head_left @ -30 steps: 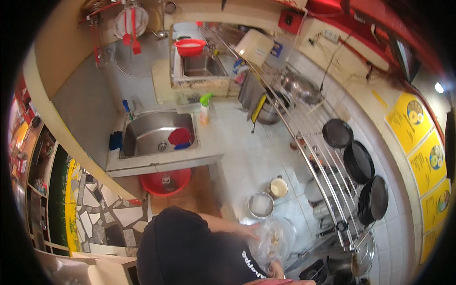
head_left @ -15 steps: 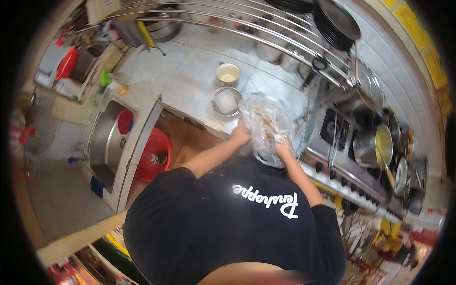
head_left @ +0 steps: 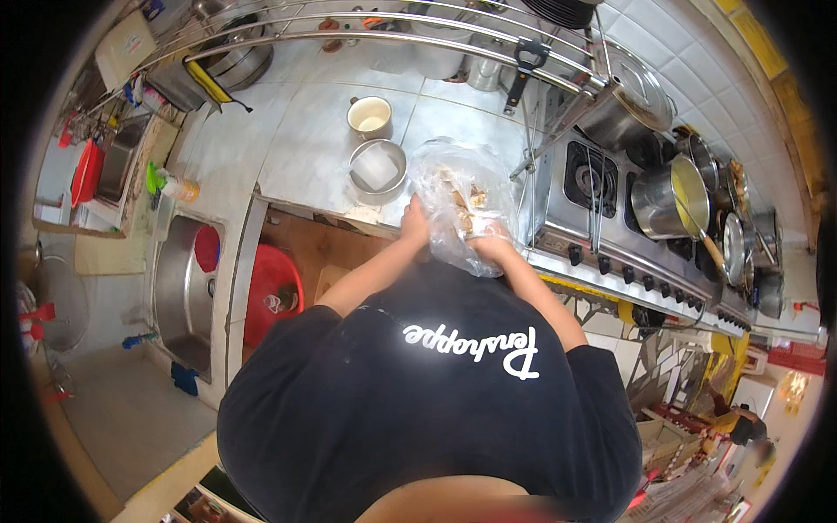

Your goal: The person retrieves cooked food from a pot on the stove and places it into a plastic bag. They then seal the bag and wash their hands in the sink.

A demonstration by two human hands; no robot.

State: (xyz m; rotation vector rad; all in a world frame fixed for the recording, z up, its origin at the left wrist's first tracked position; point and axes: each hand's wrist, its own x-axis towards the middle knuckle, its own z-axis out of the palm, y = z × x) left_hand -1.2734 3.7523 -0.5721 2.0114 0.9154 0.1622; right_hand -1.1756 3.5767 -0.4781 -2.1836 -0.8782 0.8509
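A clear plastic bag (head_left: 453, 228) with brown and pale pieces inside lies on the tiled counter in front of me, its near end hanging over the edge. My left hand (head_left: 416, 224) grips the bag's left side, fingers partly hidden. On the right side, my right hand (head_left: 491, 245) is closed on the bag's plastic, with its fingertips partly behind film. Just left of the bag stands a round metal pan (head_left: 356, 185) holding a translucent white piece. Behind that pan sits a cream mug (head_left: 370, 117) with a handle.
To the right is a gas stove (head_left: 591, 179) with a pot (head_left: 667, 196) holding a wooden-handled utensil. A metal rack (head_left: 384, 37) spans the counter's back. At left are a steel sink (head_left: 185, 296) and, under the counter, a red basin (head_left: 277, 288).
My view has shifted, so the counter items sit further left in the picture. Both hands stay at the bag, and its contents show more plainly.
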